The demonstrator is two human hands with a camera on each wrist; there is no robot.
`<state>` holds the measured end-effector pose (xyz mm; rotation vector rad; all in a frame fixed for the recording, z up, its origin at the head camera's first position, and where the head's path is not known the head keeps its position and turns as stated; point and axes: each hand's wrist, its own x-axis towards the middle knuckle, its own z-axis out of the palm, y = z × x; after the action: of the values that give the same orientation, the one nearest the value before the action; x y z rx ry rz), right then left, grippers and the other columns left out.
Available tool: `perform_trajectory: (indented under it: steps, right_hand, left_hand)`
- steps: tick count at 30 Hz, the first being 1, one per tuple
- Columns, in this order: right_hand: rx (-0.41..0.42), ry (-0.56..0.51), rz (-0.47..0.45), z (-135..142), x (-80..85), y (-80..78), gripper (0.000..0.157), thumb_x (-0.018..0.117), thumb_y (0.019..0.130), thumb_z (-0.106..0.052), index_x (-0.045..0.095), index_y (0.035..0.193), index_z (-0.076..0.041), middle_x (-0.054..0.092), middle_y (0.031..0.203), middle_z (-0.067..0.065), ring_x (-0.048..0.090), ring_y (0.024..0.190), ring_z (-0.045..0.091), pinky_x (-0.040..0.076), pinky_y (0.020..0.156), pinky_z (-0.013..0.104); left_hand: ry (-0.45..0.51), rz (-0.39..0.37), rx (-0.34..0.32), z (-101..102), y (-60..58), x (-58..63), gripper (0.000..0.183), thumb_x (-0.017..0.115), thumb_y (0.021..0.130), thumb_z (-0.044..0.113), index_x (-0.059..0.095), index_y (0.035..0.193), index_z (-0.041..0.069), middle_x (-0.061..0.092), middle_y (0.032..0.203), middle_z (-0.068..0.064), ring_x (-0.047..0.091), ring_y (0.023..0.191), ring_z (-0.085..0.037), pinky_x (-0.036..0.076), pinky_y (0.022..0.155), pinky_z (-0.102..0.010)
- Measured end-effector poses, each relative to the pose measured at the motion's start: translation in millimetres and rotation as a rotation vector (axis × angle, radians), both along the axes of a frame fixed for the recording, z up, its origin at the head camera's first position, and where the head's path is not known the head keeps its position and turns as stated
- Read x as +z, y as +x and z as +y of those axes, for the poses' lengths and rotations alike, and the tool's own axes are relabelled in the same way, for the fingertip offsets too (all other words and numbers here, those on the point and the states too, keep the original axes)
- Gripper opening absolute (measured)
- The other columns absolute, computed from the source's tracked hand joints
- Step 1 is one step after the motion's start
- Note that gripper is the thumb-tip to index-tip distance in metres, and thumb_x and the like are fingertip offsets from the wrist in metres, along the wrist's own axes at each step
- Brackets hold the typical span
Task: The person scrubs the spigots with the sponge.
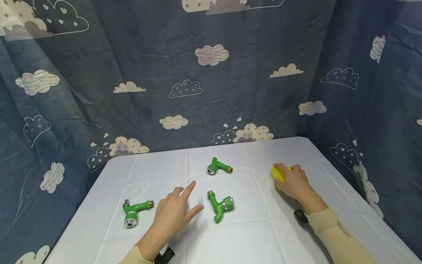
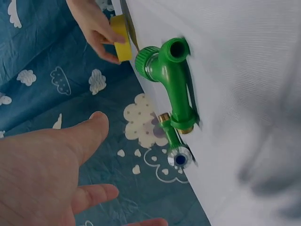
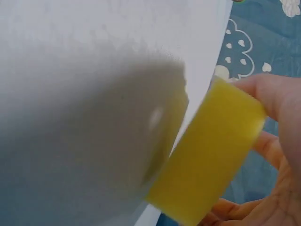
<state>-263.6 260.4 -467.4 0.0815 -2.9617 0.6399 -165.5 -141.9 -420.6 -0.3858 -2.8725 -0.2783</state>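
My right hand (image 1: 293, 181) holds a yellow sponge (image 3: 207, 150) between thumb and fingers, close over the right part of the white table. In the right wrist view the sponge shows as a thick block, casting a shadow on the cloth. My left hand (image 1: 173, 211) hovers with its fingers spread and holds nothing. Just right of it lies a green tap (image 1: 219, 206) with a ribbed green knob. To its left rests another green tap (image 1: 133, 212) with a brass-coloured threaded end. A third green tap (image 1: 217, 167) lies farther back.
A white cloth with fold creases covers the table (image 1: 244, 242). Dark blue curtains (image 1: 148, 47) with cloud prints hang behind it and along both sides. A black strap (image 1: 300, 216) is on the right wrist, and another black piece (image 1: 165, 255) sits under the left wrist.
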Motion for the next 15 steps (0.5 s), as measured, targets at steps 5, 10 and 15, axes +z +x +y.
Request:
perform_trajectory:
  steps: [5,10,15]
  right_hand:
    - [0.005,-0.075,0.034,-2.4,2.6,6.8,0.065,0.063,0.103,-0.022,0.038,0.162,-0.018,0.040,0.133,0.051,0.045,0.123,0.067,0.052,0.086,0.068]
    - [0.051,-0.125,0.129,-4.8,3.1,16.3,0.058,0.061,0.107,-0.021,0.041,0.161,-0.016,0.049,0.129,0.048,0.047,0.125,0.066,0.052,0.087,0.072]
    - [0.063,-0.190,0.144,-8.2,4.3,30.3,0.056,0.060,0.109,-0.022,0.042,0.162,-0.017,0.043,0.140,0.047,0.046,0.129,0.064,0.052,0.092,0.076]
  left_hand:
    - [-0.020,-0.019,-0.061,16.4,-8.1,-0.3,0.073,0.076,0.095,0.058,0.056,0.156,0.024,0.071,0.130,-0.021,0.075,0.100,-0.039,0.063,0.076,-0.055]
    - [-0.062,0.013,-0.147,34.7,-17.6,-5.7,0.070,0.077,0.094,0.058,0.060,0.153,0.024,0.073,0.127,-0.017,0.076,0.095,-0.034,0.062,0.070,-0.048]
    - [-0.131,0.031,-0.218,49.8,-26.6,-13.2,0.066,0.078,0.093,0.058,0.064,0.148,0.024,0.075,0.120,-0.010,0.074,0.092,-0.027,0.059,0.065,-0.041]
